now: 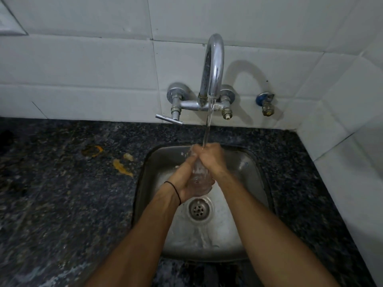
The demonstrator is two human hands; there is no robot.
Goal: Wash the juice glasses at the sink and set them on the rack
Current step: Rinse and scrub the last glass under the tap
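A dark speckled stone counter point(62, 204) filled the lower left of the frame, with orange peel scraps point(122, 166) lying on it at centre left. Pale glossy wall tiles point(83, 63) covered the upper half. A small square steel sink point(255, 175) with rounded corners sat at lower centre, its round drain point(199, 210) slotted. A curved chrome tap point(214, 65) poured a thin stream of water. At centre, over the basin, the left hand point(183, 181) grasped the base of a clear juice glass point(200, 181); the right hand point(209, 156) curled round its upper part.
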